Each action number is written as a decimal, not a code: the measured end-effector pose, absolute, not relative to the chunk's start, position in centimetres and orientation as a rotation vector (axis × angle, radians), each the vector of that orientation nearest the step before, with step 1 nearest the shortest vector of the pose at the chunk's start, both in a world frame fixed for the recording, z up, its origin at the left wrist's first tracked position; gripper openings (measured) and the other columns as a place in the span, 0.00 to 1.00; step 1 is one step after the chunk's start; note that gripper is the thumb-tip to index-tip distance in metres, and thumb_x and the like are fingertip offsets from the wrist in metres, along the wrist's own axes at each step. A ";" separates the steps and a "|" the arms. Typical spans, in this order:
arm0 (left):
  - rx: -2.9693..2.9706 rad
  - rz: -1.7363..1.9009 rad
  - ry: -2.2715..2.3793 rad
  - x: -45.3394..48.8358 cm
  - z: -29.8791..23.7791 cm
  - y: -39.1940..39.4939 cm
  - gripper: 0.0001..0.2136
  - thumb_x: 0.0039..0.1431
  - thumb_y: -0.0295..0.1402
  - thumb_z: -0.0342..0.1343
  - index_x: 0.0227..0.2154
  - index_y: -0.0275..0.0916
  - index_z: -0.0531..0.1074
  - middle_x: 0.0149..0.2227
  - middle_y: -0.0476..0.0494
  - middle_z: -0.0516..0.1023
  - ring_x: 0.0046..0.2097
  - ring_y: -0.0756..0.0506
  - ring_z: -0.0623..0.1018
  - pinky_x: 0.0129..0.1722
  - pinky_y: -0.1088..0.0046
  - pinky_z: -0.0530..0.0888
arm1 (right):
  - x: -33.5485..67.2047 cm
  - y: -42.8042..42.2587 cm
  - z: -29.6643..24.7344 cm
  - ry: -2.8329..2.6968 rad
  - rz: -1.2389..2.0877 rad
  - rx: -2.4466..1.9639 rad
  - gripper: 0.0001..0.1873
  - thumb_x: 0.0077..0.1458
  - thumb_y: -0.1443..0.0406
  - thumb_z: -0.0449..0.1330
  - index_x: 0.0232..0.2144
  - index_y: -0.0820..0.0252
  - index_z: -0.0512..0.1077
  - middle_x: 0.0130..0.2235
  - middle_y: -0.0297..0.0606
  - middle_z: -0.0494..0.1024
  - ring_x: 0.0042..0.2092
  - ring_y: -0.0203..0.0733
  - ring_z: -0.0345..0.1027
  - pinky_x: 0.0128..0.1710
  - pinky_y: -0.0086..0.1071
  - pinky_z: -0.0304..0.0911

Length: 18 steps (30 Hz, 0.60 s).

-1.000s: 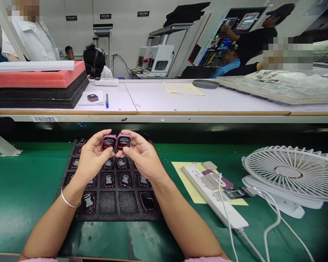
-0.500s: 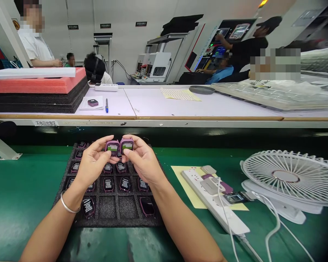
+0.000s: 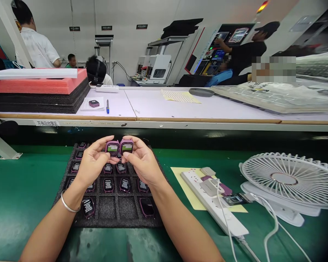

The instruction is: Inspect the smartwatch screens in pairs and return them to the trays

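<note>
My left hand [image 3: 93,163] pinches one purple watch [image 3: 112,148] and my right hand [image 3: 143,163] another purple watch [image 3: 126,146], held over the foam tray [image 3: 117,222] at lower centre of the frame; a loose pinch could drop either onto the watches below [image 3: 108,185] and mark them.

Left hand [image 3: 93,163]: fingers curled closed, thumb toward you, palm turned inward, above the back of the foam tray [image 3: 107,207].
Right hand [image 3: 143,163]: mirrors your left, just beside it, fingers curled closed, also above the tray.
Forearms [image 3: 180,225]: both angle inward from the bottom edge, converging toward the tray.
</note>
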<state>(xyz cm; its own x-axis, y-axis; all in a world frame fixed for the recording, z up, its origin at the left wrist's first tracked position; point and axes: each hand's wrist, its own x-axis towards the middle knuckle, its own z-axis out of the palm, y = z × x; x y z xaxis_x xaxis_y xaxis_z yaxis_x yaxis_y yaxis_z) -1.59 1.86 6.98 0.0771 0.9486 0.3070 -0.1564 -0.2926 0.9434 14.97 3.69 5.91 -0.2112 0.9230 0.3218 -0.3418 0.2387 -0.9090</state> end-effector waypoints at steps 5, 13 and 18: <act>1.364 1.410 0.870 -1.6 7.0 1.9 0.22 0.54 0.27 0.56 0.53 0.37 0.73 0.45 0.42 0.81 0.31 0.48 0.84 0.35 0.70 0.83 | 15.0 3.8 5.8 -1.284 1.305 -0.624 0.22 0.49 0.68 0.66 0.47 0.54 0.70 0.39 0.32 0.73 0.29 0.33 0.68 0.33 0.33 0.69; 1.294 1.441 0.815 -1.7 7.8 1.7 0.24 0.51 0.26 0.58 0.53 0.38 0.74 0.41 0.46 0.81 0.30 0.49 0.83 0.33 0.72 0.82 | 15.0 3.9 6.4 -1.212 1.418 -0.480 0.16 0.60 0.55 0.60 0.45 0.56 0.73 0.32 0.32 0.76 0.28 0.35 0.71 0.31 0.33 0.68; 1.350 1.505 0.730 -1.6 11.2 1.9 0.27 0.49 0.25 0.60 0.56 0.38 0.72 0.45 0.43 0.80 0.31 0.50 0.82 0.35 0.74 0.82 | 15.0 5.5 10.1 -1.282 1.422 -0.387 0.13 0.59 0.56 0.61 0.42 0.56 0.73 0.31 0.32 0.77 0.25 0.35 0.71 0.28 0.32 0.68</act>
